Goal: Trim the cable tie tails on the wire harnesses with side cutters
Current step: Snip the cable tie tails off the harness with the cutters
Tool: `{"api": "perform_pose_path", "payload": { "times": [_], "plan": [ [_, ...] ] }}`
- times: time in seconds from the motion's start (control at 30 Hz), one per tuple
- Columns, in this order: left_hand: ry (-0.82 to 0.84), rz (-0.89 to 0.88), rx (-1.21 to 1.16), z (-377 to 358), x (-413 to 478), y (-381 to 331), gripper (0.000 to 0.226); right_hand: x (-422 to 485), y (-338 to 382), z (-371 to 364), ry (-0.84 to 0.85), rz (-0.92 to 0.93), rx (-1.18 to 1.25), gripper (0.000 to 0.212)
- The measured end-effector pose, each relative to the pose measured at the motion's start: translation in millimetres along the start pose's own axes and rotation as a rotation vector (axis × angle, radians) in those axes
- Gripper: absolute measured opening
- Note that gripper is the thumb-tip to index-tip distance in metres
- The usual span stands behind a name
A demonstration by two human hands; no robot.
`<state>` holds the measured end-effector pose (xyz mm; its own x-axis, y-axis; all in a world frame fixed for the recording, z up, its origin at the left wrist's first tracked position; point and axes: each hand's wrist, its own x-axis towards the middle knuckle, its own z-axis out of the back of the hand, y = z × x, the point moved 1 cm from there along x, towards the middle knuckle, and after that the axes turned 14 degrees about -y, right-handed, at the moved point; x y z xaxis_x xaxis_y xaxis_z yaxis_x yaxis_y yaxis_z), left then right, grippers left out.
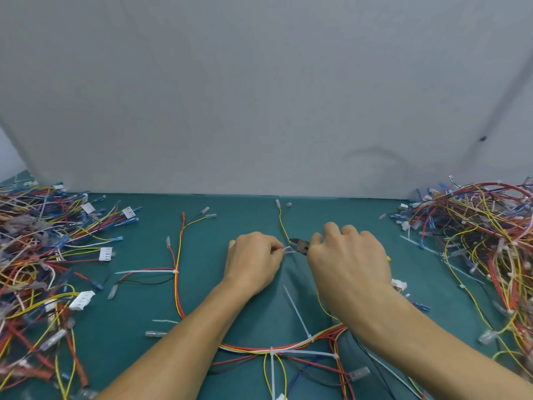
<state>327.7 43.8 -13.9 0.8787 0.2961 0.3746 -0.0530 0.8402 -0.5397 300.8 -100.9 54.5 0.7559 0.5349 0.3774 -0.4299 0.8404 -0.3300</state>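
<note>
On the tabletop (230,215) the harness (294,345) sprawls mid-scene. Right hand (349,264) grips the side cutters (300,244), left hand (253,262) pinches a white tie tail (288,249) at the blades. Cutting step, I'd say: next, squeeze flush at the tie head.

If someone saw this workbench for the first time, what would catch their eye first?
Two hands meet on the teal mat: the left hand pinches a white cable tie tail, the right hand holds dark metal side cutters at it. A tangled heap of multicoloured wire harnesses lies at the left edge, another heap at the right.
</note>
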Motion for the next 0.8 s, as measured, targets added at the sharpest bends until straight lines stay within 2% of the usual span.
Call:
{"api": "perform_pose_path", "payload": {
  "times": [0.13,0.8],
  "plan": [
    [-0.001,0.011,-0.013,-0.2,0.5,0.7,0.021,4.5,5.0,-13.7,0.063,0.027,-0.029,0.030],
    [0.012,0.087,-0.023,-0.8,4.0,-2.0,0.019,3.3,5.2,-21.2,0.011,0.107,-0.069,0.029]
  ]
}}
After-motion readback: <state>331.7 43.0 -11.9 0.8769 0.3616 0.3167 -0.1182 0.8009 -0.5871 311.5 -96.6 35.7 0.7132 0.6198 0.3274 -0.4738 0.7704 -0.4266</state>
